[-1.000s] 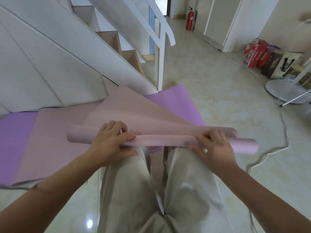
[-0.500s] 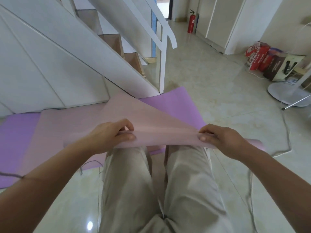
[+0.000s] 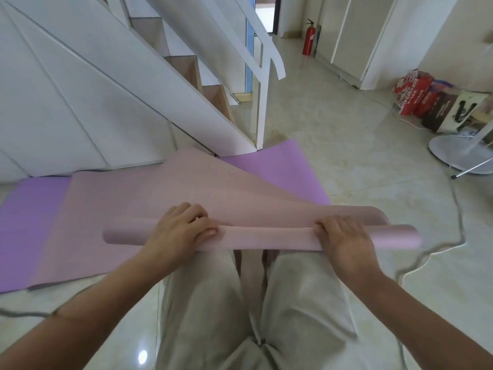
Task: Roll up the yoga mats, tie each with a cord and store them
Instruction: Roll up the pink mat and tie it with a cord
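**Both hands on the half-rolled pink mat**

A pink yoga mat (image 3: 266,237) is partly rolled. Its rolled end lies crosswise, left to right, above the person's knees in beige trousers (image 3: 208,303). The unrolled part runs away to the far left and lies flat on the floor. The left hand (image 3: 181,232) grips the roll left of its middle, with fingers curled over the top and the thumb on the near side. The right hand (image 3: 344,243) grips it towards the right end, also with fingers curled over the top. Both ends of the roll stick out past the hands.

A purple yoga mat (image 3: 280,169) lies flat on the tiled floor under the pink one. It shows at the far right corner and along the left edge.

A white staircase (image 3: 186,76) rises on the far left, and its foot is just beyond the mats. A red fire extinguisher (image 3: 308,40) stands far off by the wall. On the right are a red bag (image 3: 410,94) with other bags beside it, and a round white stand base (image 3: 450,153). A grey cable (image 3: 432,252) trails over the floor near the right end of the roll.
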Motion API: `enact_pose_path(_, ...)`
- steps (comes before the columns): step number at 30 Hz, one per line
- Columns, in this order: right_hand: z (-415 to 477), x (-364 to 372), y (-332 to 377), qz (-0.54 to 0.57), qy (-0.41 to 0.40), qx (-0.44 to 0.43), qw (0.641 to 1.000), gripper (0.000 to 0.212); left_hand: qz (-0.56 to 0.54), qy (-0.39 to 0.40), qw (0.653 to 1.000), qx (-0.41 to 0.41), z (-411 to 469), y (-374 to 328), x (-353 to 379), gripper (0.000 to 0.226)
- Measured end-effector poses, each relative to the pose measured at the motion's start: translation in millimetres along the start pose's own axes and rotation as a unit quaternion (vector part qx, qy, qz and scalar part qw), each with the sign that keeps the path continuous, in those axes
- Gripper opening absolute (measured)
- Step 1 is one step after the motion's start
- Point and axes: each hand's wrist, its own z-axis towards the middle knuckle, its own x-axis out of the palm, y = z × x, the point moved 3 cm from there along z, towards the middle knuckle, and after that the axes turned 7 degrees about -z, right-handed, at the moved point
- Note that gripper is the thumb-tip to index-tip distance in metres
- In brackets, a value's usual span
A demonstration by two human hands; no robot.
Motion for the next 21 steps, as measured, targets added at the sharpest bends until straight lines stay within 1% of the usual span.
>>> enact_pose_path(2,8,0,2,0.028,0.01,0.04,0.999,0.029,0.032,-0.011,0.999,0.006,-4,-10,-1,0.045)
enact_pose_path(3,12,0,0,0.043,0.015,0.056,0.997,0.03,0.047,-0.003,0.999,0.0,-8,-13,-3,0.045)
enact_pose_path(6,24,-4,-6,0.086,0.082,0.102,0.988,0.035,0.087,0.027,0.996,0.0,-12,-20,-12,0.051)
enact_pose_path(9,28,-2,-11,0.136,0.13,0.126,0.974,0.027,0.083,0.022,0.996,-0.007,-8,-24,-25,0.051)
enact_pose_path(10,29,-3,-12,0.15,0.128,0.127,0.972,0.028,0.074,0.024,0.997,-0.009,-7,-25,-28,0.05)
enact_pose_path(12,31,-9,-13,0.151,0.106,0.108,0.977,0.042,0.055,0.037,0.998,-0.011,-3,-27,-33,0.048)
enact_pose_path(13,32,-11,-14,0.132,0.089,0.084,0.984,0.047,0.045,0.046,0.998,-0.015,-1,-27,-34,0.047)
enact_pose_path(15,35,-16,-17,0.095,0.059,0.04,0.993,0.051,0.018,0.059,0.998,-0.033,5,-24,-36,0.048)
enact_pose_path(16,39,-18,-21,0.086,0.068,0.03,0.994,0.053,0.0,0.058,0.997,-0.043,8,-23,-36,0.049)
enact_pose_path(17,45,-22,-25,0.09,0.093,0.036,0.991,0.055,-0.011,0.054,0.997,-0.047,11,-22,-35,0.05)
enact_pose_path(19,57,-26,-29,0.101,0.193,0.066,0.974,0.052,-0.003,0.048,0.998,-0.039,17,-21,-32,0.049)
enact_pose_path(21,61,-18,-33,0.103,0.283,0.079,0.95,0.051,0.023,0.044,0.998,-0.041,23,-19,-28,0.046)
